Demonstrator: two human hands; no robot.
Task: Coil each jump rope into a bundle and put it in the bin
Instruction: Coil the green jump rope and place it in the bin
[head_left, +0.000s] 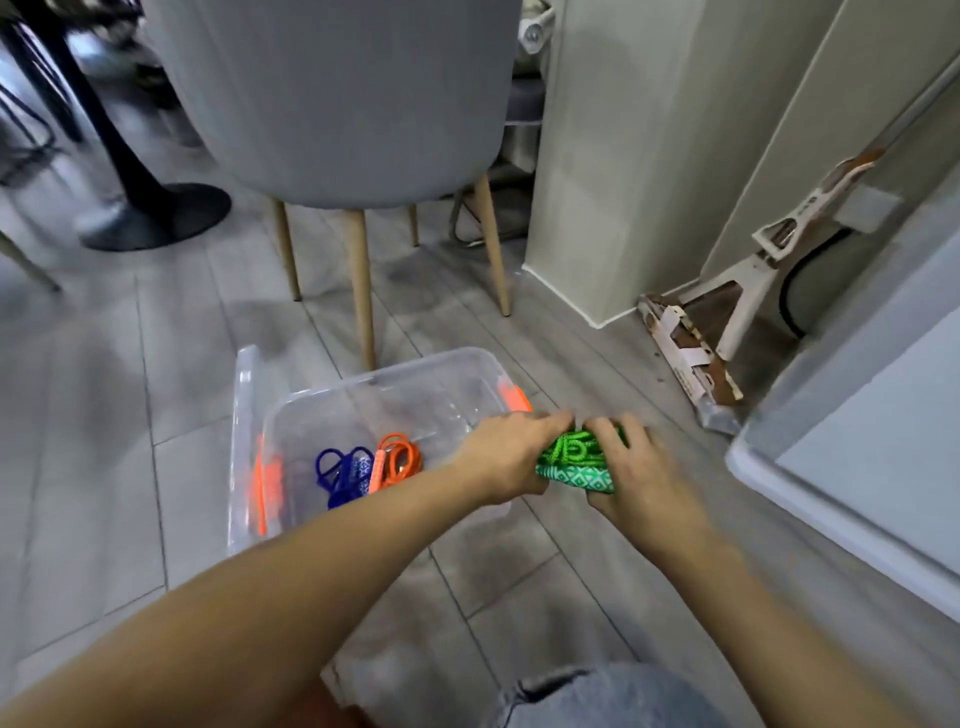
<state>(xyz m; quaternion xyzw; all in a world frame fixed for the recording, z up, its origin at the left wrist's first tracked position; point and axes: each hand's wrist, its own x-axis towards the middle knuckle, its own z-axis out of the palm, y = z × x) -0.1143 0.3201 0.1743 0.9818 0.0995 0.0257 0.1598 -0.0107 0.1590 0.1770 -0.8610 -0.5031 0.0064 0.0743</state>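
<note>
Bundling looks nearly done: left grip (506, 457) and right grip (631, 480) both clench the green rope (571, 460) just beside the bin (441, 358), so lowering it inside likely comes next.

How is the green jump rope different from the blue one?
The green jump rope is held between the left hand and right hand; the blue jump rope lies loose in the clear bin, untouched. Green is squeezed into a tight bundle; blue's loops spread wider. Both are coiled, with patterned handles.
</note>
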